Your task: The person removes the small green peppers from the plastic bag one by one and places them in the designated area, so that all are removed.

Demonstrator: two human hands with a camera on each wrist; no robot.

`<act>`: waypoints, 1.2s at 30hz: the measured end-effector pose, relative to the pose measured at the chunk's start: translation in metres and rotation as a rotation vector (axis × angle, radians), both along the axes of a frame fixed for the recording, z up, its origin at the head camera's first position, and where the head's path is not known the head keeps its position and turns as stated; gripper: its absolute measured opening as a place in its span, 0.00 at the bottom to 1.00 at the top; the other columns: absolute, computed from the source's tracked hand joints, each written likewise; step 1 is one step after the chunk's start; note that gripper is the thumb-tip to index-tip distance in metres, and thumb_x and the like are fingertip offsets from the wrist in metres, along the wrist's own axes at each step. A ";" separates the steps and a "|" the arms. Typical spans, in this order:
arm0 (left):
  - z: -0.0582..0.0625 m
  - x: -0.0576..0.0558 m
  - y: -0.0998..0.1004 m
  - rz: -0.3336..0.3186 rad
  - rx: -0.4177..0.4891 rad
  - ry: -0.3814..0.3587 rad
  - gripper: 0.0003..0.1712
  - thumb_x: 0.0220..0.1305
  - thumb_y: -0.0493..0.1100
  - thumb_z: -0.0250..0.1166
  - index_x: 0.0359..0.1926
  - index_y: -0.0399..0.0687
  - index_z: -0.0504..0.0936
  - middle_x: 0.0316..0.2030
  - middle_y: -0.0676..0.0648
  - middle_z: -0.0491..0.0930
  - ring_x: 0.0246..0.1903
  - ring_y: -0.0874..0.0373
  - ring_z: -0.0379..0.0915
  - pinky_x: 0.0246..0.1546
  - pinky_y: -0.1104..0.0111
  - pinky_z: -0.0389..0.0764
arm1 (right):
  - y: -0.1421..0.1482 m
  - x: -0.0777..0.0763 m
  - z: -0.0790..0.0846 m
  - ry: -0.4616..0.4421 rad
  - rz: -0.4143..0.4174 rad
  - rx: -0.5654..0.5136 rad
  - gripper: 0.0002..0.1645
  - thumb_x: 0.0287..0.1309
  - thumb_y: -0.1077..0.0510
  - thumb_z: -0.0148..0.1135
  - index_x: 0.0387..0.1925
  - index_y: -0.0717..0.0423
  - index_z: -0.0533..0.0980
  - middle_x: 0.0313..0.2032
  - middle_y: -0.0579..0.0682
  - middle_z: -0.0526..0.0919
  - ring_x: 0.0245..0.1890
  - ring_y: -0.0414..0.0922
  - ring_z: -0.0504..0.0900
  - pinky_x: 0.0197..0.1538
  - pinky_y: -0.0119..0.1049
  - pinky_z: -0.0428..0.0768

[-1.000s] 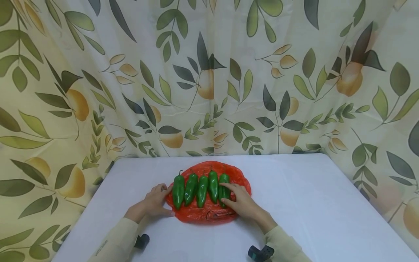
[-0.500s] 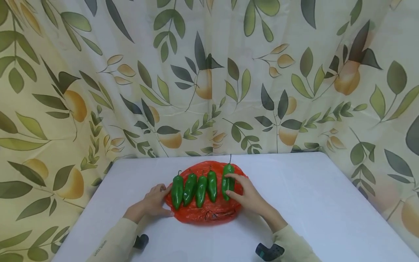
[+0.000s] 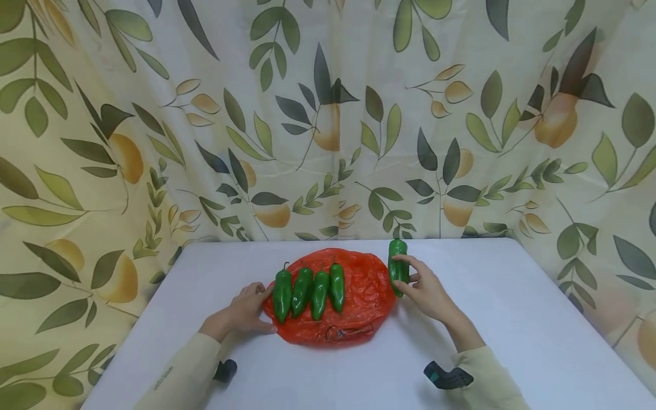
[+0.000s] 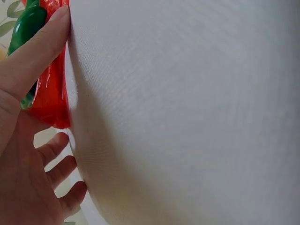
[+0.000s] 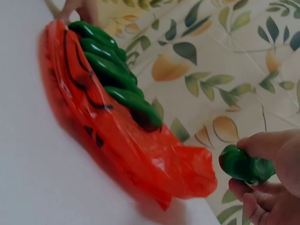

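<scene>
A flat red plastic bag (image 3: 366,287) lies on the white table with several green peppers side by side on its left half. My left hand (image 3: 247,309) rests at the bag's left edge beside the leftmost pepper (image 3: 282,296). In the left wrist view its thumb (image 4: 40,49) lies along the red edge and the other fingers are spread. My right hand (image 3: 429,291) pinches another green pepper (image 3: 397,270) between thumb and fingers, just past the bag's right edge. The right wrist view shows this pepper (image 5: 241,164) end-on, apart from the bag.
The white table (image 3: 492,319) extends on both sides of the bag. A curtain (image 3: 328,142) printed with leaves and fruit hangs behind and beside it. Dark wrist devices, one at the left sleeve (image 3: 187,373) and one at the right sleeve (image 3: 492,381), sit low over the table.
My right hand has taken the rightmost pepper up from the row and carried it right, past the bag's edge. My left hand stays at the bag's left edge.
</scene>
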State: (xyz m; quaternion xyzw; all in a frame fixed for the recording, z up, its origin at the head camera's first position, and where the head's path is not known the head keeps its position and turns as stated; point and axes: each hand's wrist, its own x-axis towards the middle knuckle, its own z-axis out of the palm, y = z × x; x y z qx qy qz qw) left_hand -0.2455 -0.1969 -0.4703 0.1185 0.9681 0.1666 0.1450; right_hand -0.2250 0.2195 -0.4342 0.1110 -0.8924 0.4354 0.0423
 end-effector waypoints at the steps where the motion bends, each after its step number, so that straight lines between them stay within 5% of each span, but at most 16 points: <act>1: 0.000 0.000 0.000 0.002 -0.001 -0.002 0.61 0.44 0.57 0.82 0.78 0.58 0.60 0.68 0.41 0.64 0.66 0.45 0.61 0.62 0.41 0.76 | 0.003 -0.001 -0.001 -0.005 -0.010 0.007 0.33 0.65 0.65 0.63 0.69 0.54 0.66 0.64 0.70 0.68 0.41 0.52 0.81 0.34 0.30 0.82; 10: -0.004 -0.001 0.000 -0.002 -0.014 -0.008 0.62 0.43 0.57 0.82 0.78 0.58 0.60 0.68 0.41 0.64 0.66 0.45 0.61 0.62 0.41 0.76 | 0.019 -0.006 -0.022 -0.180 -0.021 0.014 0.35 0.63 0.68 0.59 0.71 0.57 0.63 0.65 0.72 0.68 0.36 0.48 0.78 0.34 0.32 0.81; 15: -0.005 -0.003 0.002 0.004 -0.029 -0.016 0.63 0.44 0.58 0.82 0.78 0.59 0.59 0.68 0.42 0.64 0.66 0.45 0.60 0.64 0.41 0.74 | 0.021 -0.006 -0.034 -0.233 -0.007 0.009 0.34 0.64 0.68 0.57 0.71 0.57 0.63 0.71 0.74 0.59 0.56 0.63 0.78 0.51 0.49 0.86; 18: -0.004 -0.004 0.002 0.002 -0.034 -0.014 0.63 0.44 0.58 0.82 0.78 0.59 0.59 0.68 0.41 0.64 0.66 0.45 0.60 0.64 0.40 0.74 | 0.021 -0.008 -0.038 -0.231 0.006 0.023 0.34 0.65 0.67 0.58 0.71 0.57 0.63 0.73 0.74 0.56 0.69 0.71 0.66 0.63 0.61 0.78; 22: -0.002 -0.003 0.003 -0.003 -0.035 -0.003 0.62 0.44 0.57 0.82 0.78 0.57 0.60 0.68 0.40 0.64 0.66 0.43 0.61 0.65 0.39 0.73 | 0.020 -0.011 -0.039 -0.216 0.013 0.048 0.34 0.66 0.66 0.58 0.72 0.57 0.64 0.74 0.73 0.57 0.73 0.73 0.59 0.67 0.67 0.70; 30: -0.002 -0.003 0.002 0.005 -0.026 -0.009 0.63 0.43 0.56 0.82 0.78 0.58 0.59 0.67 0.41 0.64 0.65 0.45 0.61 0.62 0.40 0.76 | 0.021 -0.013 -0.037 -0.222 -0.004 0.099 0.38 0.68 0.62 0.60 0.76 0.56 0.60 0.73 0.73 0.59 0.69 0.71 0.65 0.62 0.64 0.77; 36: 0.000 -0.004 0.003 0.014 -0.047 -0.010 0.63 0.43 0.56 0.83 0.78 0.59 0.59 0.68 0.41 0.64 0.65 0.45 0.62 0.62 0.40 0.76 | 0.021 -0.013 -0.034 -0.186 -0.022 0.130 0.41 0.69 0.58 0.59 0.78 0.58 0.54 0.72 0.75 0.59 0.70 0.73 0.63 0.66 0.69 0.70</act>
